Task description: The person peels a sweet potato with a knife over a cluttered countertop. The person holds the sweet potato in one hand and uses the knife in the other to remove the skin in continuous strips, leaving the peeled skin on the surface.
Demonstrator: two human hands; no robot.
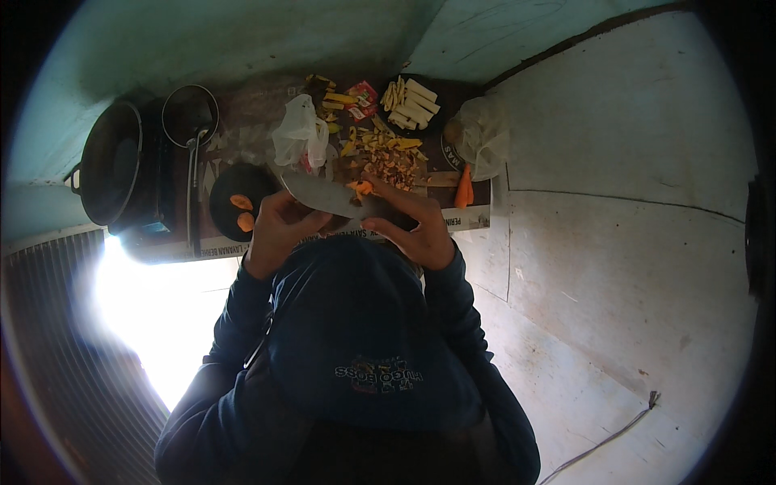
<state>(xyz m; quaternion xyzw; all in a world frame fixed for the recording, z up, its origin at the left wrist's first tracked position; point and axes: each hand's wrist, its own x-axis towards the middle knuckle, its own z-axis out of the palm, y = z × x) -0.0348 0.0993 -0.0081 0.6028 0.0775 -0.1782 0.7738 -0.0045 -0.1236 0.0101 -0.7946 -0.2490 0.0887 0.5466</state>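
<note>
The broad knife (327,196) lies across the middle above the cap, its handle end clamped in the left hand (275,230), while the right hand (416,226) pinches a small orange piece (361,188) against the blade's top.

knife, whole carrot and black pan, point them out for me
knife (327,196), head view, middle of the broad blade
whole carrot (463,189), head view, middle of its length
black pan (109,162), head view, its dark inside
</note>
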